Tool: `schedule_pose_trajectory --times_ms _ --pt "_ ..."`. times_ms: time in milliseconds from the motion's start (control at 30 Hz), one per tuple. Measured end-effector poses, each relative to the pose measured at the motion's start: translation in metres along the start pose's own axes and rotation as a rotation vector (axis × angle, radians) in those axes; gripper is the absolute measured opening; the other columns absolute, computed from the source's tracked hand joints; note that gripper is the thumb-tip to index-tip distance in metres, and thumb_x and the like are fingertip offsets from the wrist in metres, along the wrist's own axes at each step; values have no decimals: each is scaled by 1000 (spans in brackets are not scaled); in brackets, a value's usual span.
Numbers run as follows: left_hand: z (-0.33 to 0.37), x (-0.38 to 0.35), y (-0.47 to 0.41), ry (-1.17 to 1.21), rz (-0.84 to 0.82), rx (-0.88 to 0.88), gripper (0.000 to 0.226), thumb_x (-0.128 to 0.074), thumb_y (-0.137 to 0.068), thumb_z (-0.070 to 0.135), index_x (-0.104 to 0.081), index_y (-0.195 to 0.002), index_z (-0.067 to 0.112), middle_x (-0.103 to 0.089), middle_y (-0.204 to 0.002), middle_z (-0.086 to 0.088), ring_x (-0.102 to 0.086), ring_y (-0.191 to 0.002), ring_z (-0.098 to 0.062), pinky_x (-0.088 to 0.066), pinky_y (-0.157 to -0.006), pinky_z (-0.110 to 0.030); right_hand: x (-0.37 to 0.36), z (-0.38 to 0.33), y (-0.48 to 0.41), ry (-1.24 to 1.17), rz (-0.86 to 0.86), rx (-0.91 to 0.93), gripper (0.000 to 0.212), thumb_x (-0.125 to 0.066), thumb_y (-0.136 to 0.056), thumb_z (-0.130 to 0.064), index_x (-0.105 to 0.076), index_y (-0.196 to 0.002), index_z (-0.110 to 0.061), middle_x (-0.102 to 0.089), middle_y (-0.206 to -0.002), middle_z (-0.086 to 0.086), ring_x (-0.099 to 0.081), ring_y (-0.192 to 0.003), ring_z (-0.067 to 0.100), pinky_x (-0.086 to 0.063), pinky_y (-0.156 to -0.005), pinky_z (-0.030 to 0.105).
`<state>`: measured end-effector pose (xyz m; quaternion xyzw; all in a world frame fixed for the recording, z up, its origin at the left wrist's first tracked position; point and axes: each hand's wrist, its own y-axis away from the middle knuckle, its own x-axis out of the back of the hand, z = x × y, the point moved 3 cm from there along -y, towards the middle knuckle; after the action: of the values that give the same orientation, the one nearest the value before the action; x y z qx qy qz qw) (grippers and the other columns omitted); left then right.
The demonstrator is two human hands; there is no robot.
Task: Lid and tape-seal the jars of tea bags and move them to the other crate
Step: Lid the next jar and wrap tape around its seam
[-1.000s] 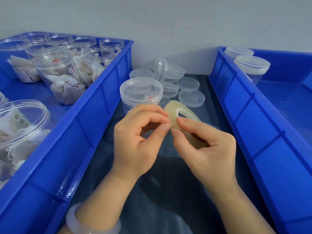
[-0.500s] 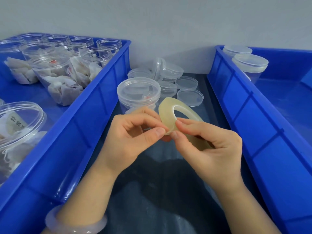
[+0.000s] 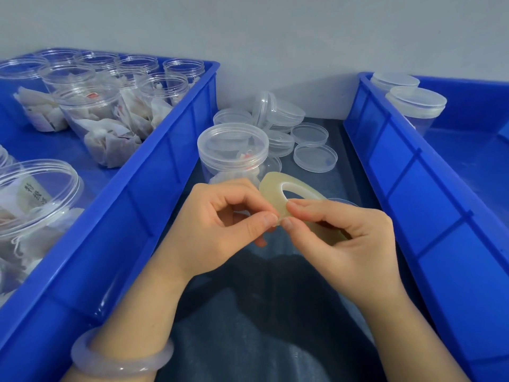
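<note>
A pale yellowish roll of clear tape (image 3: 278,188) is held up between the two crates. My right hand (image 3: 341,238) grips the roll, thumb and forefinger on its near edge. My left hand (image 3: 220,221) pinches at the roll's edge with thumb and forefinger, right against the right fingertips. Just behind the hands stands a lidded clear jar of tea bags (image 3: 232,150) on the dark table. The left blue crate (image 3: 154,194) holds several open jars of tea bags (image 3: 96,117). Two lidded jars (image 3: 416,106) stand at the far end of the right blue crate (image 3: 413,188).
Several loose clear lids (image 3: 314,155) lie in a heap on the dark surface near the wall, behind the lidded jar. A pale bangle (image 3: 121,362) sits on my left wrist. The grey wall closes the back.
The two hands and the tape roll stay in nearly the same place; my left thumb and forefinger have shifted slightly along the roll's edge. The view has tilted a little.
</note>
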<state>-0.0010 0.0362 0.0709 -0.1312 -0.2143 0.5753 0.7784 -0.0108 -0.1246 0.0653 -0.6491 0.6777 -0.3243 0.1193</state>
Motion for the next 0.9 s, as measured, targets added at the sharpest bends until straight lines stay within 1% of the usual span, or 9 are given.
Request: schedule_pose_trajectory --times_ms 67,100,233,333,467,600,700,800,900 --pt "0 1 0 -35 8 -3 12 -61 -78 19 -67 -68 17 -63 -73 12 -64 -62 -10 -51 -57 -19 -1 -1 0 21 -23 5 23 -73 -70 -12 -71 -93 -13 -70 -87 -8 -68 -86 -2 -52 -76 13" --pt "-1 1 0 -43 12 -7 9 -61 -78 20 -66 -71 19 -63 -72 12 -64 -62 -10 -51 -56 -18 -1 -1 1 28 -29 -2 22 -73 -70 -13 -72 -92 -13 -71 -87 -8 -68 -85 -3 -52 -75 13" --pt "-2 1 1 50 14 14 7 -65 -76 20 -72 -74 19 -65 -72 9 -65 -64 -14 -53 -57 -22 -1 2 1 -78 -4 -95 21 -72 -69 -14 -71 -88 -21 -68 -75 -21 -63 -68 -9 -45 -64 6" --pt "-3 0 0 61 -9 41 7 -69 -73 21 -74 -73 25 -66 -70 9 -66 -61 -13 -53 -56 -22 0 0 0 -51 -30 -89 20 -72 -68 -16 -71 -86 -24 -67 -75 -21 -63 -70 -10 -44 -65 6" --pt "-6 1 0 88 -41 84 8 -65 -75 21 -72 -71 21 -64 -66 7 -64 -57 -11 -51 -52 -22 0 0 0 -18 -61 -78 19 -73 -69 -17 -71 -87 -23 -67 -78 -21 -63 -70 -10 -45 -66 6" --pt "-12 1 -1 126 -45 151 11 -63 -74 28 -69 -65 26 -56 -58 7 -52 -47 -13 -44 -47 -22 -1 -1 0 -11 -73 -74 18 -73 -69 -20 -73 -87 -20 -68 -77 -19 -64 -68 -8 -46 -64 8" --pt "-13 0 -2 201 -41 186 12 -61 -73 27 -67 -63 26 -50 -55 9 -47 -44 -10 -42 -44 -20 -1 -2 0 -17 -60 -63 20 -74 -68 -19 -71 -88 -21 -63 -71 -24 -60 -61 -10 -41 -61 5" --pt "-13 -2 -2 297 -29 206 12 -61 -72 24 -67 -62 24 -48 -55 8 -45 -46 -7 -42 -43 -19 -1 -2 0 -35 -42 -60 22 -75 -67 -18 -71 -88 -20 -63 -71 -24 -59 -61 -11 -41 -61 4" --pt "-13 -4 -2 398 -7 218 12 -60 -71 21 -66 -60 21 -46 -54 5 -43 -47 -6 -41 -42 -19 0 -3 0 -99 -31 -79 22 -75 -65 -16 -71 -85 -23 -64 -64 -25 -60 -58 -8 -41 -59 5"
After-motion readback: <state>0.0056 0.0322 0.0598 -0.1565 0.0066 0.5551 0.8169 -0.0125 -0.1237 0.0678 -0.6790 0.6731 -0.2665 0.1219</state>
